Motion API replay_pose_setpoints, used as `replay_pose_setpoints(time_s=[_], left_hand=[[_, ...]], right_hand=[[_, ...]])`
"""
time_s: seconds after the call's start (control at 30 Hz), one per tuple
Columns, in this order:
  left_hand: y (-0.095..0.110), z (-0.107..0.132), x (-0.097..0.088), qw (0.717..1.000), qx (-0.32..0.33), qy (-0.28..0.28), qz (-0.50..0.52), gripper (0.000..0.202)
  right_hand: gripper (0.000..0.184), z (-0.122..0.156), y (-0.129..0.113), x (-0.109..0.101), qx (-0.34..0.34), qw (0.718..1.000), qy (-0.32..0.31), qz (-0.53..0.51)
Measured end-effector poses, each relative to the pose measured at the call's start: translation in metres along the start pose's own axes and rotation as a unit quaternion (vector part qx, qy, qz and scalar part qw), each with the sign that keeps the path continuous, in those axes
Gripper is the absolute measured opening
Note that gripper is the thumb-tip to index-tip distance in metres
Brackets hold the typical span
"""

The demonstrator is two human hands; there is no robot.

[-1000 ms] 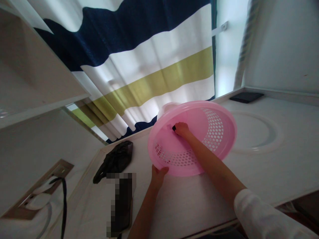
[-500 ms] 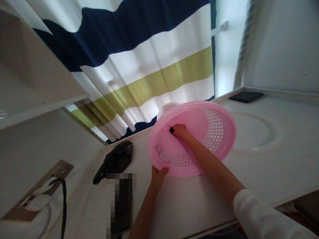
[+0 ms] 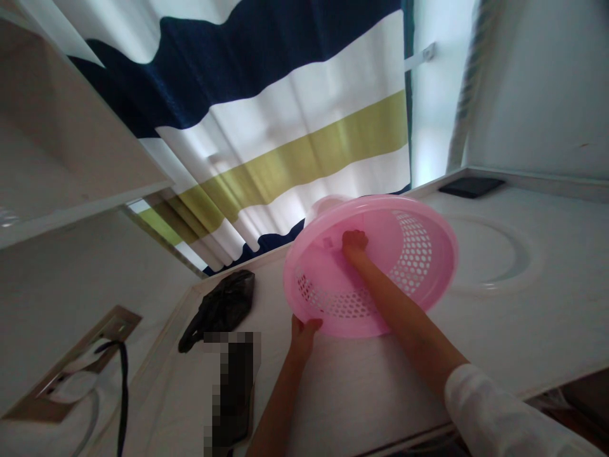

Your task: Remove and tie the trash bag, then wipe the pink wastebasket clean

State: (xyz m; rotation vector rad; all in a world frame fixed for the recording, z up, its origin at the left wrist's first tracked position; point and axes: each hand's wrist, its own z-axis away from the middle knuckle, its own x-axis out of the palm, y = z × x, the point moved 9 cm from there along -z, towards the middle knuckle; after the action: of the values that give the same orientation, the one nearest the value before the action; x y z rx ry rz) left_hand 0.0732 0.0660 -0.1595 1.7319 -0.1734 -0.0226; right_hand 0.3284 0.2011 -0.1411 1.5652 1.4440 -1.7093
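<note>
A pink plastic basket (image 3: pixel 328 279) with rows of holes in its wall is tilted on the table, its open side towards me. My left hand (image 3: pixel 304 333) grips the near left part of its rim, thumb over the edge. Inside the basket, my right hand (image 3: pixel 354 244) is closed in a fist near the bottom. Whatever those fingers hold is hidden from view. A small square mark (image 3: pixel 328 242) shows on the basket's bottom, left of this hand.
A white ring (image 3: pixel 511 254) lies on the table right of the basket. A flat black object (image 3: pixel 471 186) rests at the back right. To the left are a crumpled black bag (image 3: pixel 223 304) and a dark, partly pixelated object (image 3: pixel 235 393). Wall sockets (image 3: pixel 76 374) hold plugs and cables. A striped curtain (image 3: pixel 285 127) hangs behind.
My right hand has moved slightly right across the basket's bottom. The small black thing that stuck out from its fingers no longer shows. My left hand stays on the rim.
</note>
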Motion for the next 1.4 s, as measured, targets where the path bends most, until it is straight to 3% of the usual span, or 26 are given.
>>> replay_pose_setpoints(time_s=[0.1, 0.3, 0.53, 0.73, 0.87, 1.0, 1.4], left_hand=[[0.001, 0.000, 0.002, 1.000, -0.002, -0.009, 0.000, 0.042], [0.001, 0.001, 0.001, 1.000, -0.014, -0.001, 0.001, 0.035], [0.014, 0.006, 0.004, 1.000, -0.006, 0.005, -0.003, 0.043], [0.021, 0.006, 0.011, 1.000, 0.005, -0.026, -0.007, 0.040], [0.022, 0.005, 0.010, 1.000, 0.012, -0.022, 0.007, 0.041], [0.017, 0.005, 0.007, 1.000, 0.005, -0.009, 0.004, 0.044], [0.013, 0.007, 0.005, 1.000, -0.013, -0.007, 0.007, 0.044]], right_hand=[[0.031, 0.000, 0.010, -0.004, 0.057, 0.997, 0.042, -0.006], [0.031, -0.001, 0.020, -0.010, 0.102, 0.990, 0.092, -0.028], [0.034, 0.002, 0.026, -0.022, 0.084, 0.985, 0.141, -0.044], [0.036, 0.001, 0.022, -0.034, 0.067, 0.977, 0.187, -0.075], [0.041, 0.005, 0.013, -0.049, 0.026, 0.958, 0.253, -0.131], [0.052, 0.005, -0.001, -0.052, -0.040, 0.952, 0.268, -0.143], [0.055, 0.006, -0.049, -0.039, -0.234, 0.956, 0.174, -0.014]])
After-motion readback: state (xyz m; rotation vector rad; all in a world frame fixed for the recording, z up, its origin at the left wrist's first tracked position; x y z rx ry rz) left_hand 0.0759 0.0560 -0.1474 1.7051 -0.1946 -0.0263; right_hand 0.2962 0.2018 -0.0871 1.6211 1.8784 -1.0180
